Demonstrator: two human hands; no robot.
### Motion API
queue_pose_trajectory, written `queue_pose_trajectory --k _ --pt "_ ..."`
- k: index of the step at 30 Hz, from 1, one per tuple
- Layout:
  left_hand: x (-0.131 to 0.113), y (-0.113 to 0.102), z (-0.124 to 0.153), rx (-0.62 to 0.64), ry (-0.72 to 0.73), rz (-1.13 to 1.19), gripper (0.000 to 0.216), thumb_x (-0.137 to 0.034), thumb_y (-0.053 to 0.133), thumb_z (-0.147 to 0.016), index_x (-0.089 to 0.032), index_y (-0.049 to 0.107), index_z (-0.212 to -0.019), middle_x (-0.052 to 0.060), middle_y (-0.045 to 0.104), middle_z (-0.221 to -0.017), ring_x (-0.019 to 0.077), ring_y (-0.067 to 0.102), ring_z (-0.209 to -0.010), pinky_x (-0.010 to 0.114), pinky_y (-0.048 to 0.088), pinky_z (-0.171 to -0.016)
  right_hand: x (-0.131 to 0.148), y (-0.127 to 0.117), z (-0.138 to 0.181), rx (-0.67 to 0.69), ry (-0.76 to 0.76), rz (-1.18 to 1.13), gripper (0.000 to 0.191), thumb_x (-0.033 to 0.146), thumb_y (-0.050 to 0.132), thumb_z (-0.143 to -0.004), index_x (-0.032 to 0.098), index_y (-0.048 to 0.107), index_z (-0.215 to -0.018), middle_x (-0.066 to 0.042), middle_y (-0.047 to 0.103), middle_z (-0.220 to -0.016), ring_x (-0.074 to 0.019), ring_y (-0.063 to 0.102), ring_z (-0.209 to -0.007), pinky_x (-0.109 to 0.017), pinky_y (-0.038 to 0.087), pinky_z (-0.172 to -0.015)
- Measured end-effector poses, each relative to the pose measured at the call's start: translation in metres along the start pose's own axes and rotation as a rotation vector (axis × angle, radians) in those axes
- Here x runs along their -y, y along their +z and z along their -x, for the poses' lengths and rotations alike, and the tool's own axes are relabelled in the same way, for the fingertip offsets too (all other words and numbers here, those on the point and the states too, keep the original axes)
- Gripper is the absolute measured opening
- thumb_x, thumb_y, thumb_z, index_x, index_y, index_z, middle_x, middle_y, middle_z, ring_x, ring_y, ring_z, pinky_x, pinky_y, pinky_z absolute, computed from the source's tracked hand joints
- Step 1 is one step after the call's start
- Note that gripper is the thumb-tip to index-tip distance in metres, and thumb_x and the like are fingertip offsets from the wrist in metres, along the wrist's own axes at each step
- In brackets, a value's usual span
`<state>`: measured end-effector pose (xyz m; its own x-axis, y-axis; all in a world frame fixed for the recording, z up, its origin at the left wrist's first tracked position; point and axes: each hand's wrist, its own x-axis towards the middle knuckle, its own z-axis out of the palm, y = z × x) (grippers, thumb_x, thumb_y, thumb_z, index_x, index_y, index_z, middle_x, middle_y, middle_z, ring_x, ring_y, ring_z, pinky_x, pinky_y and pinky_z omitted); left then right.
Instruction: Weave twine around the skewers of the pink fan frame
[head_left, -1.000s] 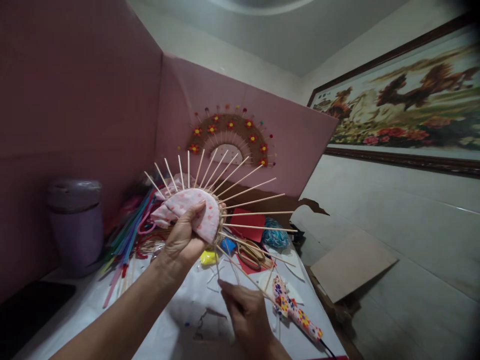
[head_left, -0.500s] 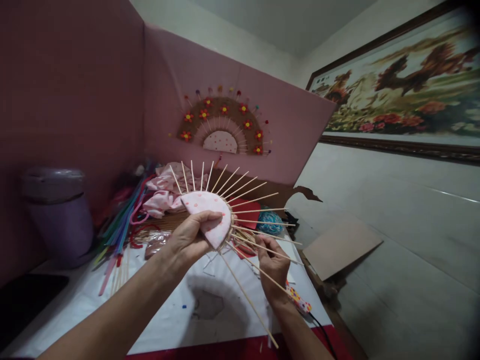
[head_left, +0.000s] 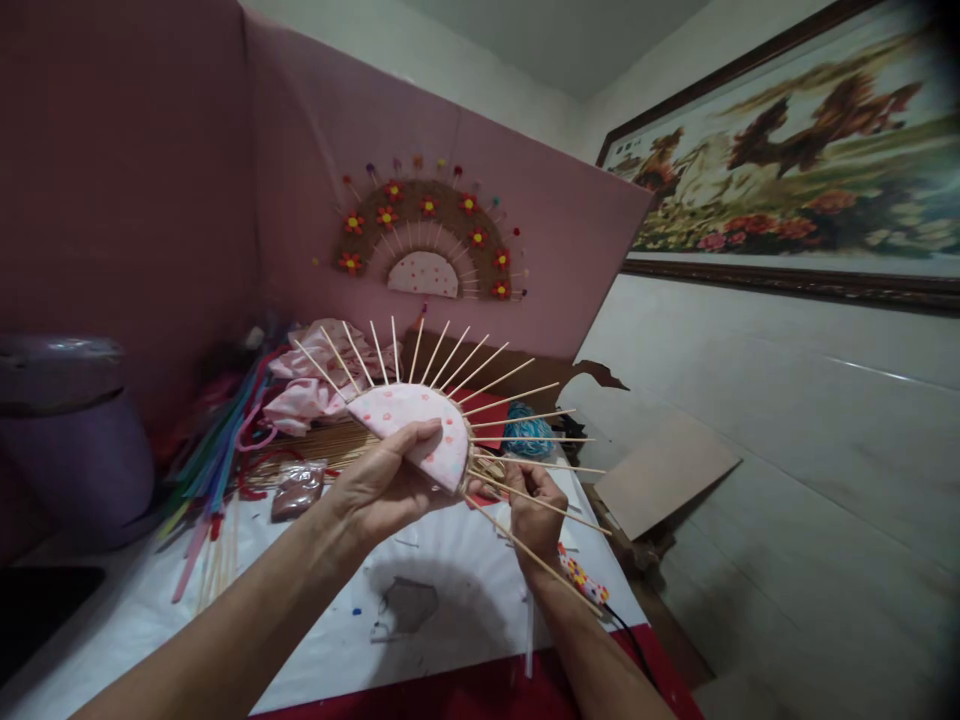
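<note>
- Fan [head_left: 411, 405]: one, held up over the table [head_left: 322, 610], near the middle of my view, its spotted half-disc [head_left: 386, 412] tilted.
- Left hand [head_left: 386, 490]: one, clamped on the half-disc, thumb on its face, fingers behind. A flat, firm thumb should steady it without creasing the cloth.
- Sticks [head_left: 395, 350]: I count about seventeen, fanned round the curved edge. Even gaps seem worth guarding.
- Right hand [head_left: 536, 505]: one, fingers curled narrow by the lower right sticks; I cannot tell whether they grip a stick, a strand or nothing. Small moves close to the edge would, I judge, spare the sticks.
- Tumbler [head_left: 75, 470]: one, far left.
- Packet [head_left: 298, 490]: one, left of the fan.
- Wall fan [head_left: 448, 208]: one, with nine flowers [head_left: 428, 206].
- Yarn [head_left: 527, 432]: one ball, behind the right-hand sticks.
- Painting [head_left: 810, 160]: one, far right.
</note>
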<state>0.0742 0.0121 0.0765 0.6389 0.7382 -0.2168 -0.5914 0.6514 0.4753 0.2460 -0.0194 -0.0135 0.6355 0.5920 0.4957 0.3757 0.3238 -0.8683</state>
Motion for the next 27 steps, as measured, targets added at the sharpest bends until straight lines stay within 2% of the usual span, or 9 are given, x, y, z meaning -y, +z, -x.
queue_pose_trajectory --k 4,8,12,16,20,23,25,27 --pt "-0.001 -0.001 -0.002 -0.058 0.027 -0.024 0.018 -0.007 0.058 -0.071 -0.013 0.057 -0.088 0.009 0.066 -0.077 0.0234 0.065 -0.068 0.047 0.053 -0.064 -0.003 0.002 0.001 0.027 0.064 -0.109 0.027 0.039 0.058 -0.073 0.012 0.061 -0.076 -0.006 0.067 -0.068 -0.0172 0.061 -0.062 -0.027 0.049 -0.057" --pt "-0.003 -0.003 -0.004 -0.086 0.063 -0.095 0.017 -0.005 0.059 -0.069 -0.013 0.058 -0.085 0.007 0.066 -0.073 0.0198 0.064 -0.061 0.042 0.054 -0.06 -0.005 -0.003 0.002 0.014 0.019 -0.1 0.025 0.038 0.059 -0.074 0.013 0.061 -0.077 -0.005 0.067 -0.069 -0.0165 0.061 -0.063 -0.026 0.049 -0.059" --pt "-0.006 -0.006 -0.007 -0.098 0.148 -0.118 0.02 0.001 0.061 -0.065 -0.013 0.058 -0.079 0.006 0.066 -0.068 0.0168 0.062 -0.055 0.033 0.054 -0.053 -0.004 -0.01 0.005 -0.017 -0.057 0.037 0.023 0.036 0.059 -0.074 0.013 0.061 -0.075 -0.004 0.065 -0.066 -0.016 0.06 -0.062 -0.025 0.047 -0.06" --pt "-0.01 -0.01 -0.01 -0.116 0.185 -0.085 0.025 0.002 0.062 -0.063 -0.014 0.058 -0.082 0.005 0.066 -0.069 0.0179 0.063 -0.057 0.034 0.055 -0.054 -0.008 -0.014 0.008 0.028 -0.141 0.113 0.022 0.034 0.056 -0.077 0.013 0.062 -0.077 -0.004 0.065 -0.067 -0.0158 0.059 -0.063 -0.026 0.046 -0.062" --pt "-0.012 -0.011 -0.011 -0.121 0.173 -0.041 0.024 0.003 0.059 -0.065 -0.014 0.057 -0.081 0.006 0.067 -0.068 0.0178 0.064 -0.055 0.031 0.055 -0.05 -0.017 -0.011 0.008 0.042 -0.132 0.071 0.023 0.035 0.055 -0.077 0.013 0.062 -0.077 -0.004 0.065 -0.068 -0.0158 0.059 -0.063 -0.026 0.046 -0.061" --pt "-0.013 -0.01 -0.012 -0.141 0.19 -0.011 0.021 0.004 0.057 -0.068 -0.013 0.057 -0.082 0.006 0.066 -0.067 0.017 0.064 -0.054 0.028 0.054 -0.048 -0.018 -0.008 0.012 0.092 -0.146 0.146 0.022 0.033 0.051 -0.08 0.015 0.064 -0.083 -0.006 0.066 -0.079 -0.018 0.06 -0.073 -0.03 0.047 -0.068" --pt "-0.013 -0.009 -0.014 -0.16 0.21 -0.001 0.019 0.002 0.056 -0.07 -0.012 0.057 -0.083 0.005 0.066 -0.068 0.0164 0.064 -0.055 0.028 0.055 -0.049 -0.014 -0.005 0.019 0.095 -0.213 0.234 0.022 0.03 0.049 -0.082 0.017 0.062 -0.093 -0.008 0.064 -0.092 -0.0201 0.058 -0.087 -0.035 0.045 -0.078" --pt "-0.012 -0.009 -0.015 -0.178 0.254 0.022 0.019 0.002 0.055 -0.07 -0.012 0.057 -0.082 0.004 0.066 -0.068 0.0153 0.064 -0.056 0.028 0.055 -0.051 -0.008 -0.001 0.032 0.041 -0.323 0.308 0.022 0.026 0.05 -0.081 0.017 0.058 -0.1 -0.01 0.058 -0.103 -0.0221 0.051 -0.1 -0.04 0.04 -0.087"
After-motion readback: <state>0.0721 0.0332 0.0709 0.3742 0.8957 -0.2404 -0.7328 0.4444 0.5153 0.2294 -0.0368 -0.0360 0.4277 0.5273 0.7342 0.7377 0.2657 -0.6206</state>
